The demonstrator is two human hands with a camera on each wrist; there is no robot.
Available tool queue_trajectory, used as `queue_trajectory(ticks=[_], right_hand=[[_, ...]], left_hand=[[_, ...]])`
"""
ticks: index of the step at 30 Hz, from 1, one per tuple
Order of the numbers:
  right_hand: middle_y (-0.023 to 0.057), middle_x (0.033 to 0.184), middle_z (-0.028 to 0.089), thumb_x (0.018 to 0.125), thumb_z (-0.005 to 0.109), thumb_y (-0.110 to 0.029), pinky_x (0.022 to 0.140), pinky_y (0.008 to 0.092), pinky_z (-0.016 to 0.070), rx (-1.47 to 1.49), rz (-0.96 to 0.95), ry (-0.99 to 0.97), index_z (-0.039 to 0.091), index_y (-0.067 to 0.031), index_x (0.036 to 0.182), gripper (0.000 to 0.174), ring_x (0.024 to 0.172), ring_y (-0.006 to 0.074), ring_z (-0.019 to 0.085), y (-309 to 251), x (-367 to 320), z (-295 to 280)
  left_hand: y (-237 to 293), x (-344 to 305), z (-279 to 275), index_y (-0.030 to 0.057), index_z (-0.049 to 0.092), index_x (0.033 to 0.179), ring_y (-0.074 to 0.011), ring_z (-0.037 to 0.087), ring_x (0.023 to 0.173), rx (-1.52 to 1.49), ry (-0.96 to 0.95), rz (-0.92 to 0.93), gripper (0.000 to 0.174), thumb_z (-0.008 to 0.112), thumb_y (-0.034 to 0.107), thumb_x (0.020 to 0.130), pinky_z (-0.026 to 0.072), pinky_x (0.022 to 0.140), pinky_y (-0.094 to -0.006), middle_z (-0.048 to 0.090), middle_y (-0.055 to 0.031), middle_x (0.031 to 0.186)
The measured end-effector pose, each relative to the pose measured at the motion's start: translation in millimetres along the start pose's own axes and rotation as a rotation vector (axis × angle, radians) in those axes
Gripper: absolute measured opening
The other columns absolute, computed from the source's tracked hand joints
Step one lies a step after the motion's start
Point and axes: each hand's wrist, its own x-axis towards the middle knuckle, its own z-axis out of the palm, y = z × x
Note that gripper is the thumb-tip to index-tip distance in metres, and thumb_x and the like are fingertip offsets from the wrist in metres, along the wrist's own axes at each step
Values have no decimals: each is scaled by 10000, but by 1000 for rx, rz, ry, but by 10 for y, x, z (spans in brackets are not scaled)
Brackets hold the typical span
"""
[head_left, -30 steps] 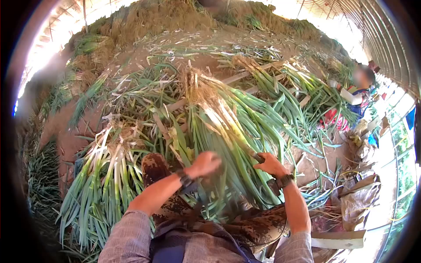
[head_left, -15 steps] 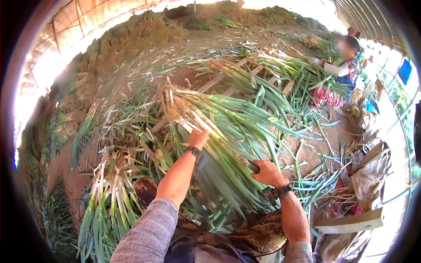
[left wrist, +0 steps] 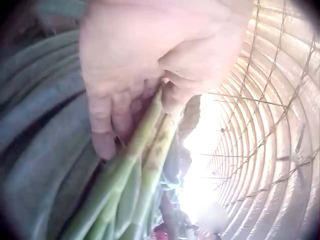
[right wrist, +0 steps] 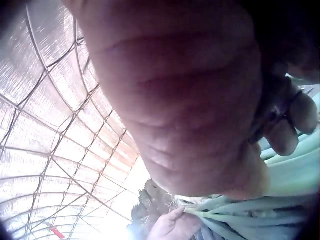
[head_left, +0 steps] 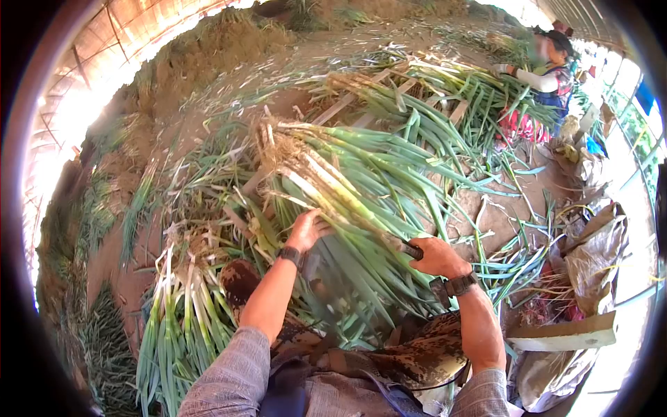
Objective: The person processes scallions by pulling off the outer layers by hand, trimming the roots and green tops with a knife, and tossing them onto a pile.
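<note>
A large heap of green onions (head_left: 313,167), roots toward the upper left and long leaves fanning right and down, lies in front of the person. At the heap's near left side, the left hand (head_left: 307,231) pinches a green onion stalk (left wrist: 152,150) between thumb and fingers, as the left wrist view shows. Lower right over the leaves, the right hand (head_left: 438,257) grips a dark rod-shaped handle (head_left: 411,249); the curled fingers and palm hide most of it. The right wrist view shows the right palm (right wrist: 185,100) close up, with leaves below.
Another bunch of green onions (head_left: 184,292) lies at the left by the boot. Wooden slats (head_left: 351,104) and more onions are behind the heap. A second person (head_left: 552,80) sits at the upper right. A pale board (head_left: 566,333) and crumpled sacks (head_left: 597,257) are at the right.
The left hand reached up to the pale stems of the heap, then came slightly back down along them. The right hand stayed near the leaves, holding its handle. The head view has shifted.
</note>
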Motion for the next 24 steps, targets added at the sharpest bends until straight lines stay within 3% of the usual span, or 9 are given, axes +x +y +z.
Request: queue_trajectory(ticks=[3, 5, 7, 9, 11, 13, 16, 20, 24], right_hand=[[199, 878, 687, 752, 678, -246, 772, 479, 523, 2, -29, 42, 700, -98, 1008, 297, 867, 390, 656, -40, -160, 89], [202, 836, 680, 760, 677, -234, 741, 488, 523, 6, -128, 96, 694, -99, 1014, 288, 823, 405, 653, -69, -262, 158], [197, 809, 677, 772, 669, -221, 725, 488, 528, -11, -154, 132, 684, -95, 1038, 294, 797, 407, 655, -105, -315, 139], [199, 828, 680, 782, 664, -221, 737, 478, 534, 17, -70, 141, 675, -90, 1072, 318, 813, 398, 658, -147, -315, 81], [192, 842, 682, 783, 676, -219, 741, 471, 534, 29, -81, 170, 671, -89, 1094, 337, 821, 395, 659, -122, -270, 98], [186, 855, 684, 780, 697, -215, 741, 465, 531, 97, -243, 365, 672, -87, 1112, 356, 830, 393, 660, -175, -230, 145], [185, 875, 691, 780, 714, -216, 728, 456, 537, 80, -244, 347, 678, -90, 1122, 367, 827, 386, 668, -288, -147, 131], [181, 859, 696, 797, 700, -206, 710, 458, 536, 101, -243, 320, 689, -89, 1110, 334, 799, 382, 670, -408, -51, 84], [177, 845, 697, 792, 682, -211, 714, 470, 531, 67, -173, 205, 700, -100, 1080, 309, 790, 380, 667, -357, -51, 110]], left_hand=[[36, 15, -34, 30, 581, 1148, -313, 613, 1078, -7, 2, -32, 306, 490, 289, 1011, 505, 935, -506, 630, -162, 1143], [45, -6, 22, 27, 600, 1123, -316, 630, 1050, 23, -141, -20, 287, 494, 256, 985, 494, 955, -512, 654, -159, 1111], [11, 3, 84, 21, 619, 1094, -314, 650, 1027, 28, -107, -16, 277, 490, 229, 963, 502, 961, -501, 675, -146, 1081], [-37, -22, 109, 23, 629, 1086, -294, 658, 1031, 4, -264, -13, 262, 496, 213, 964, 520, 954, -483, 678, -133, 1082], [-15, -201, 343, 33, 632, 1063, -259, 664, 1027, 83, -354, 0, 187, 496, 111, 961, 558, 905, -482, 679, -119, 1083], [7, -400, 574, 41, 632, 1059, -255, 665, 1018, 112, -386, 18, 178, 490, 88, 961, 570, 877, -490, 685, -114, 1063], [-10, -435, 632, 52, 645, 1039, -249, 665, 1007, 88, -403, 37, 171, 498, 78, 957, 571, 876, -485, 694, -109, 1041], [19, -416, 568, 43, 656, 1009, -261, 665, 1004, 102, -375, 37, 189, 494, 130, 964, 564, 883, -497, 702, -111, 1027], [92, -42, 151, 44, 654, 1022, -296, 652, 1018, -135, -316, 59, 280, 493, 267, 968, 528, 920, -530, 685, -127, 1045]])
